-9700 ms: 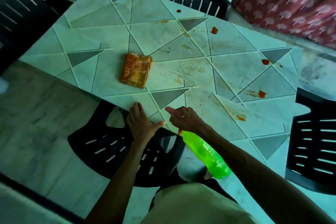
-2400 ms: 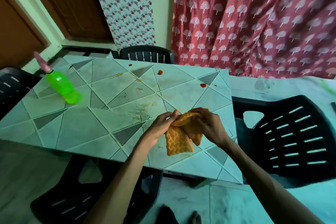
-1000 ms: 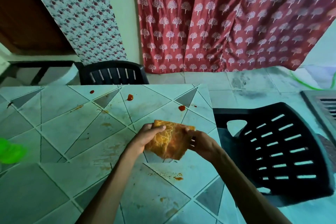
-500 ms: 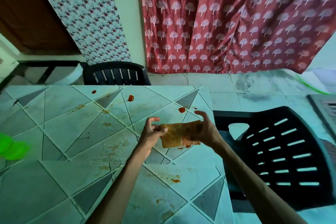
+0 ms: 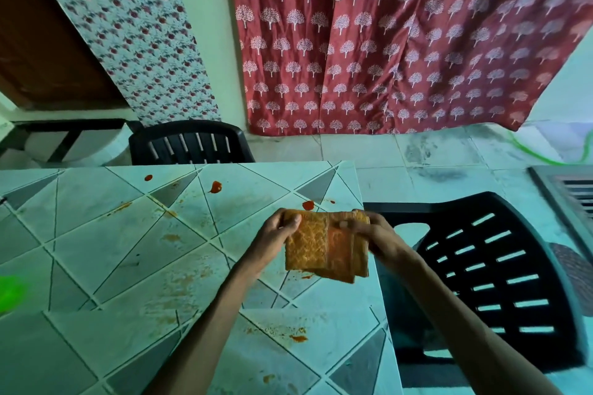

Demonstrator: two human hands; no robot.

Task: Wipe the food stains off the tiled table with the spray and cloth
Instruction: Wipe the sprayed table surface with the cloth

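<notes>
A folded orange cloth (image 5: 324, 250), waffle-woven and layered into a rough rectangle, is held up in the air between both hands, above the right edge of the tiled table (image 5: 96, 266). Its upper left corner is pinched by the left hand (image 5: 279, 234), with the thumb on the near face and the fingers curled behind. Its upper right corner is gripped in the same way by the right hand (image 5: 369, 231). The lower edges hang free, and a redder patch is seen on the weave.

Under the hands the table is laid with glossy pale tiles cut into triangles and grey wedges, parted by white grout lines. A wet red blob (image 5: 308, 204) lies just beyond the cloth, and dry orange smears (image 5: 298, 337) are scattered beneath the forearms. Far to the left of the left hand, the spray bottle (image 5: 9, 293) is seen only as a blurred bright green shape cut by the frame edge.

To the right of the right hand stands a black plastic chair (image 5: 497, 266) with a slotted back.
</notes>
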